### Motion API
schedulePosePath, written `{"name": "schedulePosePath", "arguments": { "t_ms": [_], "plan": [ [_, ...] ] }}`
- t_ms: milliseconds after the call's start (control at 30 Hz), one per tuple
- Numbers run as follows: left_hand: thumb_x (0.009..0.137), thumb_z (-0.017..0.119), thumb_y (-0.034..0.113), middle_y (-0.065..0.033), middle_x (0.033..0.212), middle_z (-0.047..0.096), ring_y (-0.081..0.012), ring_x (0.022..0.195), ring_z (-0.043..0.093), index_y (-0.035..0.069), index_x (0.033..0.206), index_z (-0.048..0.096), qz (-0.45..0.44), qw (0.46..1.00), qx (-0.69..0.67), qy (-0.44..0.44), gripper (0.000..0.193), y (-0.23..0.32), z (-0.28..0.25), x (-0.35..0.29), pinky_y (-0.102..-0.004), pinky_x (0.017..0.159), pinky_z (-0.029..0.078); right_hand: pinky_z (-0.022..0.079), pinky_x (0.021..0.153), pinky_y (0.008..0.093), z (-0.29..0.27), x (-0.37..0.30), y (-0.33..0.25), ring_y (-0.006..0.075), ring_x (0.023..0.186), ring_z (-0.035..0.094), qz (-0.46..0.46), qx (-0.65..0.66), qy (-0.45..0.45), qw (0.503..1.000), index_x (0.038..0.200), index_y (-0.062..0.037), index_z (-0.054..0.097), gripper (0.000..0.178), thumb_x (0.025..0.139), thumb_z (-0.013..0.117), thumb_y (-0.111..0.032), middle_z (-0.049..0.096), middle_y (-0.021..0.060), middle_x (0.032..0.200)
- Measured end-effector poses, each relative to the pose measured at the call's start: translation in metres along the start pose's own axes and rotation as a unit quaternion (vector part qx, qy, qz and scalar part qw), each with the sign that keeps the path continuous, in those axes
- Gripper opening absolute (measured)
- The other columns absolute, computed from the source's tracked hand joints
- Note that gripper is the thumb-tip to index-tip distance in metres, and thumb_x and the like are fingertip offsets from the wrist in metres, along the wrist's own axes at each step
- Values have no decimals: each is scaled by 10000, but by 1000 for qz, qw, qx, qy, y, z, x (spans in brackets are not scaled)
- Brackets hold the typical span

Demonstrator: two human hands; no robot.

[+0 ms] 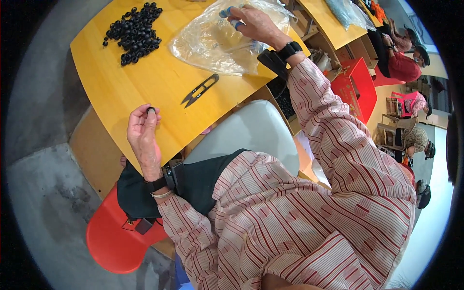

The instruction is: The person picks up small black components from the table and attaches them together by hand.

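The left hand (143,137), left of centre, is closed to a pinch, with a small dark round piece (151,110) held between thumb and fingertip just over the tabletop (159,87). From there the pile of black pieces (135,38) lies straight up the frame and slightly left, in the upper left; its long axis slants from upper right to lower left, and the left hand is the nearer of the two.

The right hand (258,26), at the upper middle, reaches leftward over the clear plastic bag (208,43), its fingers loosely bent; whether they grip the film cannot be told. The bag separates this hand from the pile.

Between the hands, near the left one, lie dark snips (200,90), their pointed blades aimed at the lower left.

The pieces are squat and rounded, smooth-looking with a dull sheen, some showing a hollow middle. The bag is thin, wrinkled and glossy. The tabletop is smooth, yellow, with a faint wood-like grain. Blue covers (236,24) wrap some of the right fingertips.
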State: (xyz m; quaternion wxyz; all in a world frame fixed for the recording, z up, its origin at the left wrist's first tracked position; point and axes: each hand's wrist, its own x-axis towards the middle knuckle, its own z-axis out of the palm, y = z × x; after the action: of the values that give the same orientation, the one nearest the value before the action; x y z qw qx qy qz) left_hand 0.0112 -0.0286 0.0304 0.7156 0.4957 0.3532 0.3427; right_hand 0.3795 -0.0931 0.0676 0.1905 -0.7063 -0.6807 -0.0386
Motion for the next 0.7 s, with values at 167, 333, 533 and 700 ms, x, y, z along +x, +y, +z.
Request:
{"name": "schedulePosePath", "arguments": {
  "t_ms": [167,333,533,700],
  "plan": [
    [878,583,83,-84,934,604,-111,820,544,-7,1071,537,4,1000,-2,0,218,-1,0,0,-239,765,436,468,748,405,17,2,3,308,871,571,32,-70,-22,997,956,-71,511,208,758,575,-70,617,97,884],
    [884,588,100,-58,931,600,-91,801,539,13,1073,537,3,1000,0,-5,214,-1,2,-1,-217,739,434,459,758,413,27,0,1,286,881,560,14,-133,-10,991,957,-89,504,220,757,589,-127,620,75,876],
    [883,589,98,-59,932,598,-94,805,536,7,1078,534,5,1000,-8,-6,222,0,2,-1,-218,749,434,449,749,415,35,4,-2,289,890,554,35,-127,-9,991,952,-87,503,224,753,591,-142,596,89,837],
    [884,586,94,-62,931,597,-96,806,534,4,1079,533,0,1000,-5,-3,221,0,2,0,-220,755,433,457,734,420,35,-3,-2,303,871,558,34,-103,19,994,938,-64,497,229,743,604,-120,591,106,831]
  ]
}}
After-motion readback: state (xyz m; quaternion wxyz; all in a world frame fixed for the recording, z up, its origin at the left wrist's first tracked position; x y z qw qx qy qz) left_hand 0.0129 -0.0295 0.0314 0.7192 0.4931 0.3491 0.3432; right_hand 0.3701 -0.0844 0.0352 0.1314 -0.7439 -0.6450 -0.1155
